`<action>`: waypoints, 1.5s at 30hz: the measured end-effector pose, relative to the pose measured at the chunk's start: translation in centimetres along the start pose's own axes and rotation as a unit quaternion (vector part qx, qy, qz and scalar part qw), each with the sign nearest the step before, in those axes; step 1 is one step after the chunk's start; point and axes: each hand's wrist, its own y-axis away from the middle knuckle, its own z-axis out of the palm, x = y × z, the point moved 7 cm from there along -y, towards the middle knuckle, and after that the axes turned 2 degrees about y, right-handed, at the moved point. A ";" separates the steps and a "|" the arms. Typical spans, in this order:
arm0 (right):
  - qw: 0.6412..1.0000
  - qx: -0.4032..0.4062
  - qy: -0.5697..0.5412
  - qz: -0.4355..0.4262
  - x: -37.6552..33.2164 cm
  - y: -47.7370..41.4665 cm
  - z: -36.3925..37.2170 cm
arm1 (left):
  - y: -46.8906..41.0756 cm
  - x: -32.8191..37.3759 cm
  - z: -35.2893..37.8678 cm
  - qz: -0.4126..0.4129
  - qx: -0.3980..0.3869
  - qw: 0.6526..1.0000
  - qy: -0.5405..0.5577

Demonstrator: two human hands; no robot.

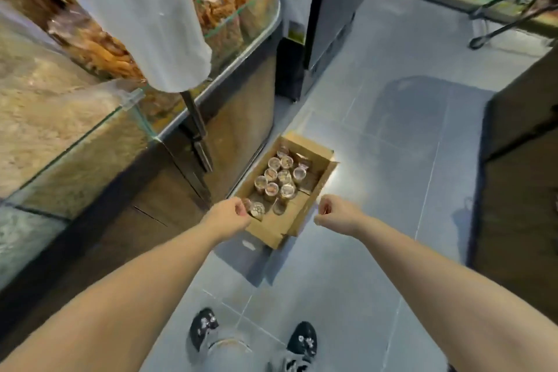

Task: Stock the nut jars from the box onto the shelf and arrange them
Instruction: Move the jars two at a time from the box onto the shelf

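Forearms (136, 296) reach out low. The left grip (232, 214) is over the near corner of the box (271, 231), the right grip (335, 213) just beside its right edge, both with fingers curled in on nothing I can see. The box sits on the floor (392, 160), jars (279, 178) upright inside. Best now: spread the fingers, come straight down on one lid, and lift it clear of its neighbours.
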 end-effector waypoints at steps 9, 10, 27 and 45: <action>0.979 -0.156 0.129 0.006 9.5 -11.0 -0.4 | -9.3 0.0 8.4 -0.092 -0.041 0.995 0.018; 0.980 -0.151 0.130 0.003 10.0 -12.9 -0.7 | -11.2 0.3 8.7 -0.096 -0.036 0.994 0.024; 0.969 -0.075 0.181 -0.148 18.8 -48.2 8.9 | -41.1 -10.2 24.3 -0.158 -0.053 0.973 -0.158; 0.912 0.023 0.375 -0.163 19.3 -65.1 23.3 | -49.5 -20.1 34.1 -0.121 -0.062 0.878 -0.458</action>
